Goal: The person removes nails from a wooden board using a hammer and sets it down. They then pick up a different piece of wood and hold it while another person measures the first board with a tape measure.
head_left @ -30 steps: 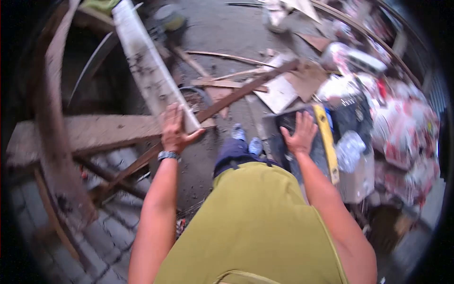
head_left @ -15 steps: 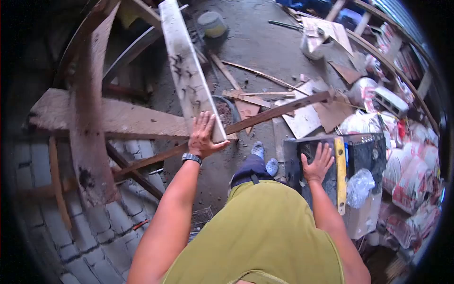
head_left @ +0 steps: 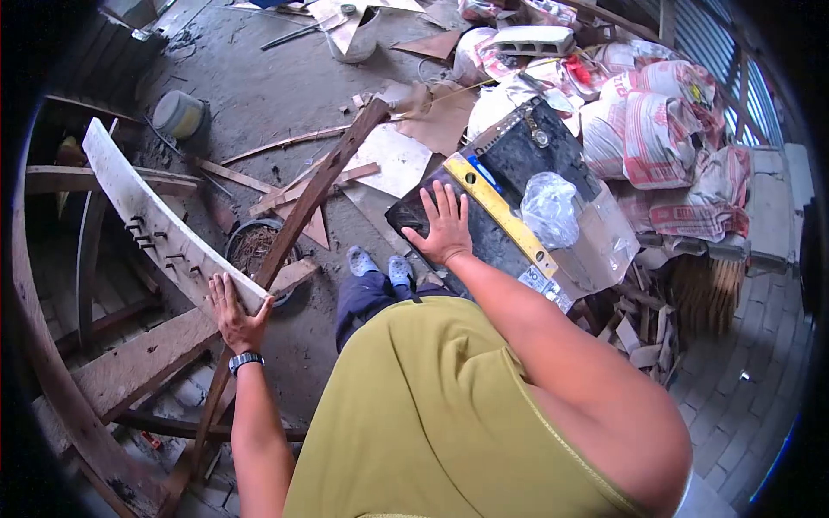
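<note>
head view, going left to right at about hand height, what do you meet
pale wooden board studded with nails → left hand gripping its end → pair of grey shoes → right hand flat on the black case → long yellow spirit level → clear crumpled plastic bag → red-and-white printed sacks

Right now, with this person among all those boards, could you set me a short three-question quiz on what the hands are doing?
1. True or false: the right hand lies flat, fingers spread, on the black case.
2. What does the left hand hold? A. the end of the white plank with nails sticking out of it; B. a hammer; C. a saw.
3. Fill in: the yellow spirit level lies across the black case, beside a clear plastic ____.

Key: 1 true; 2 A; 3 bag.
</note>
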Demonstrator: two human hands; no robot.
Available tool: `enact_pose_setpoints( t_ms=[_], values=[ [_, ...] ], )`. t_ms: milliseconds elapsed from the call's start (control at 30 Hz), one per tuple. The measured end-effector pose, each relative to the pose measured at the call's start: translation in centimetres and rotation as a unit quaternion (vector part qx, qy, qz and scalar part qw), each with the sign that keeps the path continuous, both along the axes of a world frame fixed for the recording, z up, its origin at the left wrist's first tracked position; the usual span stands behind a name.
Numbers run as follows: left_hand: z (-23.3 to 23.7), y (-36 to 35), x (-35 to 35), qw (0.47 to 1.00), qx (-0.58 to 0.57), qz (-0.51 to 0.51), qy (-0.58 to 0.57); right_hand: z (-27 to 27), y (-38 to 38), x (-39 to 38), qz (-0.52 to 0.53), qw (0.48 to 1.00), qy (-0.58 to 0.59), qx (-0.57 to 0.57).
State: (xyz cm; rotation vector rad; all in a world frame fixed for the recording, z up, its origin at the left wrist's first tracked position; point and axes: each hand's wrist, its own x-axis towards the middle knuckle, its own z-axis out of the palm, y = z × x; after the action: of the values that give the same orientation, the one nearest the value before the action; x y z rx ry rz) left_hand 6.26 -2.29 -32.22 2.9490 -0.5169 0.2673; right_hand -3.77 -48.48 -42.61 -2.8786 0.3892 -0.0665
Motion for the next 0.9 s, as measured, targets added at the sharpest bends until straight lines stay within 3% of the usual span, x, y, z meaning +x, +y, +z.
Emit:
enact_pose_setpoints(
  t_ms=[900],
  values=[
    [0.13, 0.01, -0.01, 1.000, 0.011, -0.001, -0.002, 0.05, 0.00, 0.03, 0.001, 1.000, -0.001, -0.005]
  ],
)
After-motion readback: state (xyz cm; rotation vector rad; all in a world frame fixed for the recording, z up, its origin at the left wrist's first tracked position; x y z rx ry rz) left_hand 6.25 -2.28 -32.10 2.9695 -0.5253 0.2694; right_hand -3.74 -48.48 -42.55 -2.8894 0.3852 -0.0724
